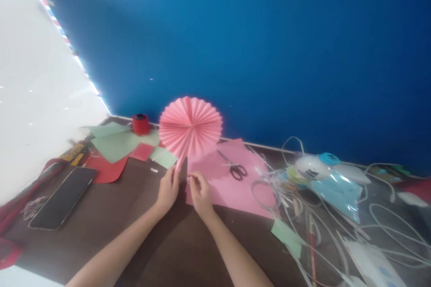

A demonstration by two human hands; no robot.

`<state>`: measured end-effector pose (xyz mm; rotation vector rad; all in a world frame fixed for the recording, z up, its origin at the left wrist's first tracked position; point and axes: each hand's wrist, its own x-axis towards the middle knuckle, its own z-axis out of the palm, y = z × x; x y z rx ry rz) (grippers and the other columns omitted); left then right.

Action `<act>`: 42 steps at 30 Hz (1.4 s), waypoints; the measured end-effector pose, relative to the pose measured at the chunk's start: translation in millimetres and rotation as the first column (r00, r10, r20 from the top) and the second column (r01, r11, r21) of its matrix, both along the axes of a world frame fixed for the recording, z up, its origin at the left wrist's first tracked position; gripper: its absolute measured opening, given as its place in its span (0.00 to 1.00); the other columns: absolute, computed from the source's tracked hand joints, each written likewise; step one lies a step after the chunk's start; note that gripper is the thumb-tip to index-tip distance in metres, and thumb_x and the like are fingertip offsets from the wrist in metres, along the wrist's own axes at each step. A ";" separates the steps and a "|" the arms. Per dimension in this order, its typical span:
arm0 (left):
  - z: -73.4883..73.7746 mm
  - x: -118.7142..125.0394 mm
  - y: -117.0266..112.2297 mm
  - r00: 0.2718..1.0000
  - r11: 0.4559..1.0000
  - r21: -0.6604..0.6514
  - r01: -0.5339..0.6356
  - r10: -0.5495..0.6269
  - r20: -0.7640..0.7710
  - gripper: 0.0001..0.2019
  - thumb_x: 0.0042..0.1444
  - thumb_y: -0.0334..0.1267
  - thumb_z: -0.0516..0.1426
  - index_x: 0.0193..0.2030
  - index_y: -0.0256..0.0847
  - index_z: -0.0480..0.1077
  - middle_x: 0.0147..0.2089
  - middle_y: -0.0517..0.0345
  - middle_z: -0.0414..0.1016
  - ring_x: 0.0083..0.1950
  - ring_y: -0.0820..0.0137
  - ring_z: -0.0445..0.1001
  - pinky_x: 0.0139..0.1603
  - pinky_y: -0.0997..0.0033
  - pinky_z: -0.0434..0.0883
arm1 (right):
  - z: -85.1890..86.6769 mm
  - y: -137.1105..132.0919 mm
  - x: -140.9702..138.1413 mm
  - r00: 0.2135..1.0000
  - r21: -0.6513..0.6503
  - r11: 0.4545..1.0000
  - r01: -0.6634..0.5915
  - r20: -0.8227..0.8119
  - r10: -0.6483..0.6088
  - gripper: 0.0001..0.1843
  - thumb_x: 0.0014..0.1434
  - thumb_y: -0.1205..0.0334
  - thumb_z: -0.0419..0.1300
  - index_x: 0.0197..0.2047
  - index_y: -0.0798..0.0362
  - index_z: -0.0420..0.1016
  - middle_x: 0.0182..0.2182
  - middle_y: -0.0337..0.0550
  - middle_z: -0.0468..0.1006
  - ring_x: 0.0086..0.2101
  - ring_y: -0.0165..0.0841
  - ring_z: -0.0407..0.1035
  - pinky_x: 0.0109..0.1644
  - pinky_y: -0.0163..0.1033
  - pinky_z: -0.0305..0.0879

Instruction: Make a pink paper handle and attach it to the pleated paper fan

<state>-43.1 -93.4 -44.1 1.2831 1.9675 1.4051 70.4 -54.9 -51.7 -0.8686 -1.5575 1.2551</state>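
Note:
A round pleated pink paper fan [191, 126] stands upright above the table, with a narrow pink handle at its bottom. My left hand [168, 192] is closed around that handle. Just to its right, my right hand [200, 193] has thumb and fingertips pressed together; whatever may be between them is too small to make out. Behind my right hand lies a sheet of pink paper [225, 193], and on it rest black-handled scissors [237, 171].
At left are a phone [63, 198], red paper [107, 169], green paper [116, 143] and a red tape roll [140, 124]. White cables [299, 215], a ring of tape [264, 193] and a blue plastic packet [338, 193] crowd the right. A blue wall [256, 54] rises behind.

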 end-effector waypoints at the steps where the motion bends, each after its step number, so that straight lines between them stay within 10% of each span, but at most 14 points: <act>1: 1.1 -0.7 -0.4 1.000 1.000 0.000 0.021 -0.021 -0.015 0.16 0.60 0.46 0.44 0.42 0.38 0.66 0.29 0.58 0.70 0.30 0.70 0.70 0.32 0.73 0.66 | 0.0 -0.3 -0.1 1.000 -0.003 1.000 -0.002 0.003 0.002 0.10 0.58 0.58 0.52 0.39 0.51 0.71 0.35 0.44 0.72 0.36 0.34 0.68 0.43 0.39 0.64; 6: 2.0 -0.9 -1.2 0.998 0.998 0.038 -0.055 0.056 -0.013 0.17 0.61 0.44 0.42 0.44 0.38 0.66 0.31 0.57 0.71 0.32 0.70 0.70 0.34 0.73 0.66 | -0.9 -0.8 -1.5 1.000 -0.027 1.000 -0.011 0.015 0.012 0.10 0.59 0.59 0.51 0.39 0.52 0.69 0.33 0.43 0.72 0.34 0.33 0.67 0.41 0.39 0.64; 15: 0.5 4.2 -3.1 0.958 0.959 -0.007 0.285 -0.285 -0.030 0.15 0.59 0.43 0.45 0.43 0.38 0.66 0.33 0.56 0.73 0.33 0.69 0.71 0.36 0.73 0.67 | -1.7 1.5 -0.6 1.000 -0.075 0.997 -0.025 -0.020 0.024 0.07 0.58 0.61 0.49 0.35 0.51 0.66 0.28 0.39 0.68 0.29 0.31 0.65 0.35 0.36 0.63; 19: 3.7 2.2 -2.1 0.998 0.998 0.032 0.060 -0.059 -0.021 0.16 0.60 0.43 0.43 0.44 0.37 0.65 0.30 0.57 0.70 0.31 0.70 0.69 0.34 0.73 0.66 | 0.0 2.9 0.3 1.000 -0.086 0.996 0.023 -0.006 -0.024 0.07 0.57 0.60 0.50 0.34 0.51 0.66 0.27 0.38 0.68 0.29 0.31 0.64 0.35 0.36 0.62; 42: -0.5 -11.8 -0.8 0.992 0.994 0.095 -0.047 0.058 -0.113 0.14 0.59 0.42 0.43 0.42 0.37 0.64 0.27 0.58 0.67 0.26 0.71 0.68 0.29 0.73 0.65 | 0.9 3.1 -1.3 1.000 -0.098 0.995 0.010 -0.001 -0.010 0.08 0.56 0.58 0.52 0.32 0.51 0.69 0.27 0.39 0.71 0.31 0.33 0.66 0.38 0.37 0.62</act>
